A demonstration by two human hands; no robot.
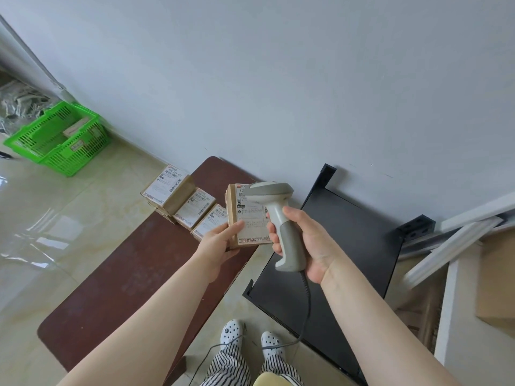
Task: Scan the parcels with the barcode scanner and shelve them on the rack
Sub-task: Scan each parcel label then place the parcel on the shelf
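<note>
Gripping a parcel (249,218) and scanner (281,218), the hands work; green basket (60,160) holds boxes.

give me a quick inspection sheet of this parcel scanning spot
surface: dark brown table.
job's things: held parcel, barcode scanner aimed at its label; three parcels in a row on the table; black rack beside it.
clutter: green basket on the floor holding boxes.
hands: left hand holds the parcel; right hand grips the scanner.
cables: scanner cable hangs to the floor.
surroundings: grey wall, cardboard boxes at right.
</note>
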